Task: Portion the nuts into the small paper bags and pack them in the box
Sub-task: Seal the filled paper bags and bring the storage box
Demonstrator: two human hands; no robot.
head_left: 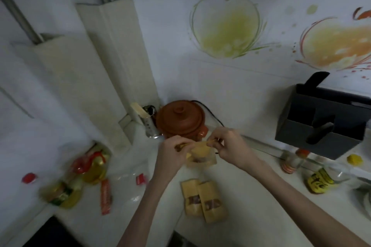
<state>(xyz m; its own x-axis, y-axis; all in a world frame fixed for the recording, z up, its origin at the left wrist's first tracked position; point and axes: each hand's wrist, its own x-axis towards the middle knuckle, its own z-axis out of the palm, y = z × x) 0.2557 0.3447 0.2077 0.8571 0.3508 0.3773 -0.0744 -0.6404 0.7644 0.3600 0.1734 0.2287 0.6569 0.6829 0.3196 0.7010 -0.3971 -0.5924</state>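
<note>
Left hand (172, 153) and right hand (230, 147) pinch the top of a small paper bag (201, 156) with fingers clamped, above the tabletop (261, 196).

I see my hands (197, 149) holding a bag (201, 156) above the surface (251, 196), pot (181, 119) behind it. Two bags (204, 199) lie before it, the box (321, 124) right, bottles (80, 176) left.

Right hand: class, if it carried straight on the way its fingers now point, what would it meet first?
The right hand points left across the small paper bag it pinches; beyond that top edge it would probably meet the left hand, though depth is unclear.
</note>
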